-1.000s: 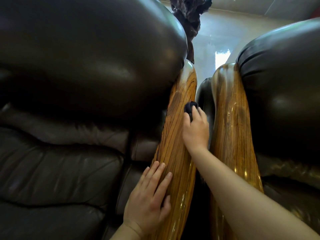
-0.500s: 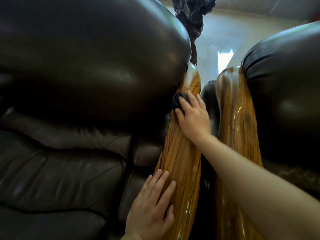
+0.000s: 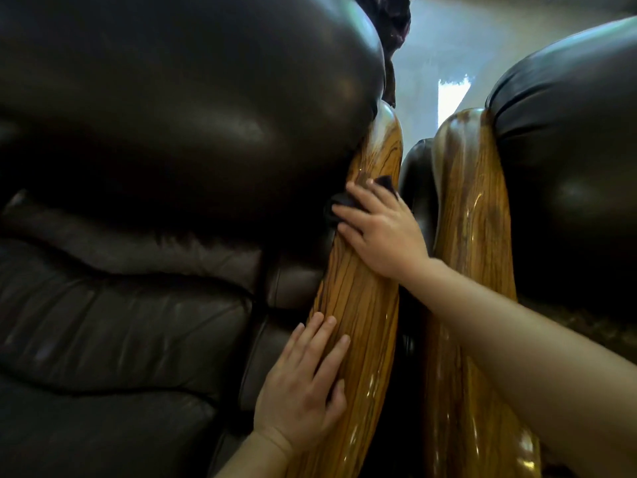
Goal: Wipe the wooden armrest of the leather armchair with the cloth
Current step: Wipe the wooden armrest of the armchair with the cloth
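A glossy wooden armrest (image 3: pixel 362 305) runs up the middle of the view beside the dark leather armchair (image 3: pixel 155 167). My right hand (image 3: pixel 382 232) presses a small dark cloth (image 3: pixel 344 201) flat against the armrest's upper part, close to the leather back cushion; only the cloth's edges show past my fingers. Lower down, my left hand (image 3: pixel 306 384) lies flat with fingers apart on the armrest's left edge and holds nothing.
A second wooden armrest (image 3: pixel 472 236) of a neighbouring dark leather chair (image 3: pixel 568 167) stands just to the right, with a narrow dark gap between the two. A dark carved object (image 3: pixel 393 19) rises at the top centre before a pale wall.
My right hand has slid the cloth leftward across the armrest toward the leather cushion. My left hand stays flat on the lower armrest.
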Motion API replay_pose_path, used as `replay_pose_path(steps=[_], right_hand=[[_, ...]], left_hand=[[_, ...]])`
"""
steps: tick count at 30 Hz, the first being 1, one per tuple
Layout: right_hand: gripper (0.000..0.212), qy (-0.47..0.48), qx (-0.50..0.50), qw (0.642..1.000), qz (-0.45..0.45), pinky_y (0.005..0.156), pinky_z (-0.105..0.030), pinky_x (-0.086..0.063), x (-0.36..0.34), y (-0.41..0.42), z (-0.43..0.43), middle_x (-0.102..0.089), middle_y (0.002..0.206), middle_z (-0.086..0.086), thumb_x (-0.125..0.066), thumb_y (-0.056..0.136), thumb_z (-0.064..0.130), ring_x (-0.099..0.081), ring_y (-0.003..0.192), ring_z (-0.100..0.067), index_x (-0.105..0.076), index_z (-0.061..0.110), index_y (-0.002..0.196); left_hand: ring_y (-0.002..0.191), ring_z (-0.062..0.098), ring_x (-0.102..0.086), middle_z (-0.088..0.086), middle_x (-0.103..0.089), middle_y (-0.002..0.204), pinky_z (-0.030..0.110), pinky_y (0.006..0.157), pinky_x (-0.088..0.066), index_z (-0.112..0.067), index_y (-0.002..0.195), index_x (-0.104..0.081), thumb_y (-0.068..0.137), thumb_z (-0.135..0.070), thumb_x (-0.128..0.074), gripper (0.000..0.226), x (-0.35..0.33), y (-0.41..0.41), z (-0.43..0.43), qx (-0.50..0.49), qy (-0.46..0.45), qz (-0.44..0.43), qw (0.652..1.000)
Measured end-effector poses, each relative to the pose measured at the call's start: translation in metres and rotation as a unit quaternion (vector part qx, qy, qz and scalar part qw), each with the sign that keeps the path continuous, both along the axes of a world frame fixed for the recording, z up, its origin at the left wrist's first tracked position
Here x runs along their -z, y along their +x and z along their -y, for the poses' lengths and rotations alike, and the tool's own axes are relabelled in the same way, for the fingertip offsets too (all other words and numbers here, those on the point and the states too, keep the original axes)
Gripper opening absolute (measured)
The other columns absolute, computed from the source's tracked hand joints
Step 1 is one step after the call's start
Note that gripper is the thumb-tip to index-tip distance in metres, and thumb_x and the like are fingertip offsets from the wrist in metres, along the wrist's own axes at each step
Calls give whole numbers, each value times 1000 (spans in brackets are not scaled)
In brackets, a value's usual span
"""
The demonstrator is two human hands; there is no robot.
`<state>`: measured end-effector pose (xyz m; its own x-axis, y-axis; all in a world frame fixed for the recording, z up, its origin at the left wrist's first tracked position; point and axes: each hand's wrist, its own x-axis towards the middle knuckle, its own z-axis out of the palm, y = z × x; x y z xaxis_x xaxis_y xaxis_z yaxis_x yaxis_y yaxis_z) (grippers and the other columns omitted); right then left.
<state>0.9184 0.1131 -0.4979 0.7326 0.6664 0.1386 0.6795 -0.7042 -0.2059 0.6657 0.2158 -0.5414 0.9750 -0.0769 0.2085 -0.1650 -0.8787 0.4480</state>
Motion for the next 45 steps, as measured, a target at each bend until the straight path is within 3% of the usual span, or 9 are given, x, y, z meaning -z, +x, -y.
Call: replay_pose_path(steps=[4, 8, 13, 14, 17, 19, 28, 34, 45], right_hand=[[47, 17, 107, 993, -35, 120, -49, -23, -3, 49, -26, -33, 160, -3, -39, 101, 48, -20, 150, -31, -50, 30, 144], [30, 201, 206, 957, -45, 100, -28, -40, -14, 58, -31, -62, 131, -3, -57, 95, 28, -55, 123, -23, -70, 19, 121], [19, 586, 270, 717, -264, 85, -32, -58, -45, 70, -20, -73, 101, -2, -67, 88, 19, -70, 94, -15, -74, 17, 105], [19, 591, 243, 717, -280, 86, -33, -58, -44, 66, -19, -71, 101, -2, -66, 90, 19, -69, 93, -13, -72, 16, 107], [23, 315, 154, 921, -168, 117, -46, -33, -18, 55, -18, -61, 133, 1, -59, 97, 28, -51, 128, -13, -69, 21, 117], [33, 167, 125, 974, -90, 123, -51, -12, -6, 54, -14, -43, 154, 2, -55, 99, 37, -26, 148, -21, -66, 24, 127], [40, 13, -219, 975, -35, 118, -46, -31, -5, -42, 24, -50, 148, 0, -53, 96, 50, -31, 148, -20, -65, 25, 125], [40, 19, 15, 1000, -11, 122, -42, -19, -15, 24, 0, -47, 151, -8, -53, 99, 37, -27, 148, -32, -61, 21, 134], [48, -21, -6, 999, 27, 120, -46, -27, -5, -75, 9, -51, 147, -4, -40, 100, 54, -35, 145, -28, -58, 28, 136]], left_hand=[[149, 24, -25, 6, -34, 157, 41, 122, -19, -18, 143, -45, 86, -32, -57, 60, -1, 1, 0, -1, 2, 7, 1000], [149, 23, -27, 7, -39, 155, 40, 121, -21, -20, 143, -46, 87, -33, -57, 59, -2, 0, 0, -3, -7, 10, 1000], [148, 23, -28, 6, -39, 155, 41, 121, -22, -20, 143, -45, 87, -32, -57, 58, 1, 1, -1, -2, -4, 20, 1000], [148, 23, -28, 7, -39, 155, 41, 121, -22, -20, 143, -45, 87, -32, -57, 59, 2, 1, 0, -3, -1, 20, 1000], [149, 23, -27, 6, -37, 156, 41, 121, -22, -20, 143, -45, 86, -33, -58, 60, 0, 0, 0, 1, -4, 15, 1000], [149, 24, -27, 6, -37, 156, 41, 121, -22, -20, 144, -45, 86, -32, -58, 60, 1, 1, -1, 0, -3, 21, 1000], [147, 27, -30, 11, -41, 153, 48, 116, -32, -15, 139, -53, 84, -28, -59, 57, -1, 1, 1, 1, 5, 17, 1000], [149, 23, -25, 8, -38, 156, 43, 121, -24, -18, 144, -44, 88, -30, -55, 58, -1, 0, 1, -6, 5, 8, 1000], [148, 27, -28, 17, -43, 151, 45, 121, -23, -11, 136, -53, 90, -29, -55, 49, 1, -2, 1, -14, 25, 33, 999]])
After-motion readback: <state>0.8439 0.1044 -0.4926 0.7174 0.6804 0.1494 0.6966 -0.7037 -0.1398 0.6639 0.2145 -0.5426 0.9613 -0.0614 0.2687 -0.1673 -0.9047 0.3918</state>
